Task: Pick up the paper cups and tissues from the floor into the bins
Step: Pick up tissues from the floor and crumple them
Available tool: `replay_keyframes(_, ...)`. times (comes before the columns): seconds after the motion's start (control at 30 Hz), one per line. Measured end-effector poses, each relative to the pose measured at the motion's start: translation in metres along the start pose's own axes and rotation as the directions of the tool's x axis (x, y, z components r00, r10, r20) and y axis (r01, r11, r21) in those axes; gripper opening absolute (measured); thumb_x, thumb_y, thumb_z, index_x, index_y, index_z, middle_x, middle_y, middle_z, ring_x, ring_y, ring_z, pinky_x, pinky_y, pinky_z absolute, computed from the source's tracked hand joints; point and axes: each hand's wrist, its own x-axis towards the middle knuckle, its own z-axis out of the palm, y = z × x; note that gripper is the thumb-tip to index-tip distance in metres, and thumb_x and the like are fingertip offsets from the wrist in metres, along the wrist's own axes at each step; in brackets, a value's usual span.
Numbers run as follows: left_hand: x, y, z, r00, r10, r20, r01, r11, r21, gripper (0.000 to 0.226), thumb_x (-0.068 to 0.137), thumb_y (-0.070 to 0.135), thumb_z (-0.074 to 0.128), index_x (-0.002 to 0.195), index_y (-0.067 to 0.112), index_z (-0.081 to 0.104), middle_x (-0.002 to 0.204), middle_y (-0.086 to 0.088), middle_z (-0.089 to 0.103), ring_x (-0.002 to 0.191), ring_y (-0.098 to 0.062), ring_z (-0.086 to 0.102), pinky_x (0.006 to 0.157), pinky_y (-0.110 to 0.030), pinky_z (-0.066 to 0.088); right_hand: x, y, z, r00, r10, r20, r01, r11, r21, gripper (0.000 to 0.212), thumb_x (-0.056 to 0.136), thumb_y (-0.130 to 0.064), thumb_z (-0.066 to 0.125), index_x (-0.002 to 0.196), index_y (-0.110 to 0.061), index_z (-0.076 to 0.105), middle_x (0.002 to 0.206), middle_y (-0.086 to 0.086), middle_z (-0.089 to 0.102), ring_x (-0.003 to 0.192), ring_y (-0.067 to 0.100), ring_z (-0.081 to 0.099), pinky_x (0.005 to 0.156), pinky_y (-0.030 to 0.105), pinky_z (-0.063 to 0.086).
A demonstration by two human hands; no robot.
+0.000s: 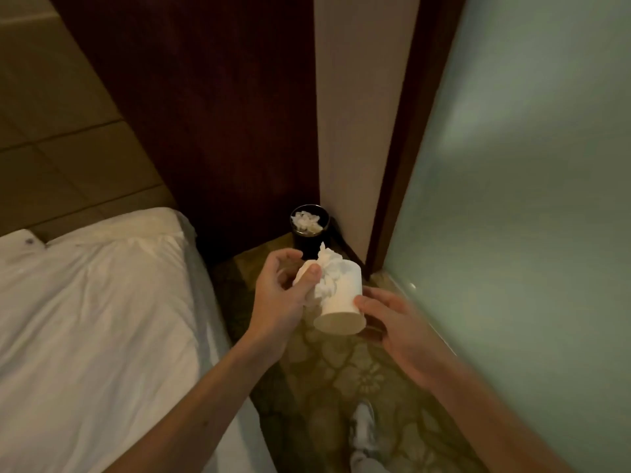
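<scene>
Paper cup [345,297] tipped on its side above the floor [341,373], right grip [399,326] clasping its near base, left grip [280,295] pinching the crumpled tissue [329,272] at its far mouth, dark bin [309,242] just beyond, bed [85,319] left.

This is a bedroom, with the look of a hotel room; a bed [85,319] with rumpled white bedding fills the lower left; the floor beside it is a carpet [345,370] in a gold and brown floral pattern; a tall dark wood panel [205,114] rises past the bed's corner, next to a cream pillar [355,114]; a frosted glass wall [529,199] in a dark frame runs along the right; a small black bin [308,243] holding tissue [306,221] stands in the corner
</scene>
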Motion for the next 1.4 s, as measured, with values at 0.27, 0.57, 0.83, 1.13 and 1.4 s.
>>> replay_keyframes(0.27, 0.177, -0.021, -0.011, 0.984, -0.125, -0.124, 0.124, 0.992, -0.014, 0.027, 0.09, 0.035, 0.067, 0.114, 0.038, 0.055, 0.113, 0.002, 0.063, 0.098, -0.014, 0.066, 0.063, -0.017, 0.054, 0.196, -0.034, 0.012, 1.0, 0.012, -0.016, -0.013, 0.998, -0.063, 0.048, 0.076, -0.039, 0.073, 0.117, -0.019, 0.058, 0.109, 0.002, 0.07, 0.09, 0.013, 0.073, 0.069, 0.025, 0.058)
replay_keyframes(0.57, 0.358, -0.029, -0.013, 0.95, -0.27, -0.16, 0.283, 0.957, 0.064, 0.017, 0.094, 0.029, 0.065, 0.101, 0.017, 0.055, 0.101, -0.006, 0.062, 0.085, -0.015, 0.059, 0.07, -0.025, 0.051, 0.38, -0.075, 0.024, 0.986, 0.162, -0.037, -0.164, 0.984, -0.071, 0.043, 0.081, -0.035, 0.073, 0.117, -0.016, 0.061, 0.112, 0.002, 0.067, 0.096, 0.016, 0.071, 0.081, 0.035, 0.061)
replay_keyframes(0.83, 0.522, -0.085, -0.024, 0.928, -0.364, -0.081, 0.372, 0.918, 0.137, 0.017, 0.093, 0.026, 0.067, 0.095, 0.014, 0.055, 0.083, 0.001, 0.063, 0.067, -0.005, 0.058, 0.059, -0.02, 0.05, 0.53, -0.074, 0.035, 0.939, 0.286, -0.191, -0.304, 0.95, -0.069, 0.041, 0.082, -0.035, 0.076, 0.116, -0.016, 0.063, 0.11, 0.003, 0.068, 0.099, 0.018, 0.068, 0.081, 0.032, 0.06)
replay_keyframes(1.13, 0.724, -0.21, -0.027, 0.882, -0.457, 0.119, 0.409, 0.865, 0.289, 0.011, 0.095, 0.026, 0.064, 0.097, 0.021, 0.055, 0.096, 0.002, 0.067, 0.086, -0.014, 0.064, 0.064, -0.024, 0.057, 0.729, -0.021, 0.03, 0.841, 0.334, -0.426, -0.342, 0.938, 0.06, 0.025, 0.081, -0.029, 0.078, 0.099, -0.014, 0.071, 0.104, 0.008, 0.073, 0.097, 0.019, 0.07, 0.082, 0.036, 0.06)
replay_keyframes(1.4, 0.859, -0.338, 0.003, 0.881, -0.439, 0.176, 0.369, 0.871, 0.323, 0.012, 0.095, 0.007, 0.062, 0.105, 0.006, 0.056, 0.077, 0.0, 0.06, 0.054, 0.007, 0.058, 0.048, -0.009, 0.044, 0.896, 0.059, -0.015, 0.816, 0.319, -0.483, -0.354, 0.935, 0.019, 0.019, 0.083, -0.022, 0.076, 0.1, -0.017, 0.07, 0.108, 0.007, 0.071, 0.105, 0.024, 0.067, 0.096, 0.046, 0.053)
